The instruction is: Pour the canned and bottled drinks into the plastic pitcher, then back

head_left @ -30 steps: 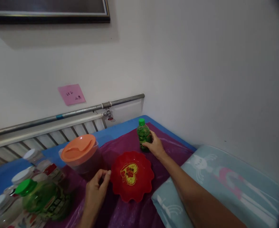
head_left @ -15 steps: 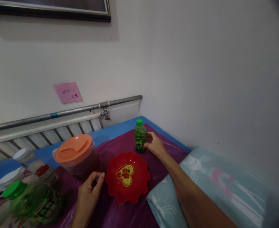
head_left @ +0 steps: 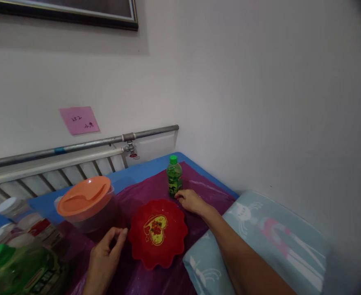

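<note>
A red scalloped plate (head_left: 171, 241) with a yellow heart print sits on a purple plastic sheet (head_left: 143, 184). Just left of its rim is my left hand (head_left: 105, 254), thumb and forefinger pinched together with nothing visible in them. Behind the plate a small green plastic bottle (head_left: 174, 178) with a green cap stands upright. My right hand (head_left: 192, 201) is low at the bottle's right side, its fingers drawn together beside the base and not wrapped round it. Whether the fingertips touch the bottle I cannot tell.
A clear tub with an orange lid (head_left: 85, 198) stands left of the plate. A large green-capped jar (head_left: 23, 262) and several white-lidded jars crowd the left edge. A folded pale blue blanket (head_left: 260, 241) lies on the right. A radiator (head_left: 85, 168) runs along the wall.
My right hand has come off the bottle's side and dropped towards its base, its fingers closing. The bottle stays upright. The view has shifted slightly right; my left hand keeps its pinch.
</note>
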`<action>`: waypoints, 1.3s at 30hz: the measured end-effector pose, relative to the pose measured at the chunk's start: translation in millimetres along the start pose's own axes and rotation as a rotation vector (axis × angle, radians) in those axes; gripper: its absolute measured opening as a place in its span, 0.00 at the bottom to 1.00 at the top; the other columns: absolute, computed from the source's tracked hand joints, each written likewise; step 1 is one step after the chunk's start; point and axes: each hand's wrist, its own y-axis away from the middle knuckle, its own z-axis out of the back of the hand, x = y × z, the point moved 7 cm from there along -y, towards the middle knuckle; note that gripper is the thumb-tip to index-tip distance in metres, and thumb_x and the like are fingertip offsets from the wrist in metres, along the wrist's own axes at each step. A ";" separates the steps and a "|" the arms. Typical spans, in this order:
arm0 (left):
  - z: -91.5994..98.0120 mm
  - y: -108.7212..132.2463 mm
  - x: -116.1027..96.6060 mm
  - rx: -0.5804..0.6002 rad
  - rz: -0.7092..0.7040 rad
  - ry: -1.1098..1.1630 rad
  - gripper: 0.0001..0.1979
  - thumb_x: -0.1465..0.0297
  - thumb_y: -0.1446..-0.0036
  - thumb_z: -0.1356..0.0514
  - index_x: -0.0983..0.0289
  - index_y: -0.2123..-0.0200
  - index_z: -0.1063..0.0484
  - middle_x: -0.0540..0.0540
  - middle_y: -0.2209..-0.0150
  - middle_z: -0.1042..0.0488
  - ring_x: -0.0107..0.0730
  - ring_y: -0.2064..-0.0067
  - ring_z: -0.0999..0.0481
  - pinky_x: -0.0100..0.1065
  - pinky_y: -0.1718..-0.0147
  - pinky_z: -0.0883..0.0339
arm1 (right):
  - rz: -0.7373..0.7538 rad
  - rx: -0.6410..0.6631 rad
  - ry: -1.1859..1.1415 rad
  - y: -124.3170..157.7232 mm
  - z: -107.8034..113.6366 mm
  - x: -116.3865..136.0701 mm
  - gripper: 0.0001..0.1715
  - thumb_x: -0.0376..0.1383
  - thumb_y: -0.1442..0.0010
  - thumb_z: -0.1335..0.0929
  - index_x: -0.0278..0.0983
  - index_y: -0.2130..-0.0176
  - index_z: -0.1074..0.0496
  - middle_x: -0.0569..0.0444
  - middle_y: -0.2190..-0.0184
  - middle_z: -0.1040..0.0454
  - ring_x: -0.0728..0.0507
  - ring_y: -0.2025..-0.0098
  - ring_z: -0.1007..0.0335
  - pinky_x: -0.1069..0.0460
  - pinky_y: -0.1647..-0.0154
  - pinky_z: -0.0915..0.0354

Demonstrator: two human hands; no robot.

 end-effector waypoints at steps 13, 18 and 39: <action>-4.8 -2.7 -0.7 0.027 -0.007 -0.014 0.25 0.43 0.52 0.44 0.61 0.75 0.29 0.48 0.76 0.30 0.31 0.72 0.33 0.29 0.71 0.39 | 0.025 0.007 0.093 -18.5 -16.3 -10.5 0.38 0.24 0.47 0.37 0.31 0.37 0.37 0.41 0.37 0.36 0.36 0.36 0.41 0.42 0.34 0.48; -4.5 -2.7 0.9 0.041 -0.025 -0.047 0.26 0.43 0.51 0.45 0.61 0.75 0.29 0.49 0.76 0.30 0.31 0.72 0.33 0.28 0.71 0.38 | 0.063 -0.049 0.074 -19.0 -14.3 -9.3 0.32 0.24 0.43 0.38 0.31 0.40 0.34 0.42 0.39 0.33 0.39 0.39 0.37 0.45 0.36 0.44; -10.4 -3.1 -5.1 0.058 -0.062 0.021 0.22 0.47 0.48 0.46 0.60 0.78 0.32 0.49 0.78 0.30 0.32 0.73 0.30 0.30 0.72 0.38 | -0.113 0.010 0.282 -62.5 -22.0 -9.8 0.22 0.40 0.34 0.33 0.38 0.43 0.34 0.45 0.42 0.34 0.38 0.45 0.33 0.37 0.45 0.34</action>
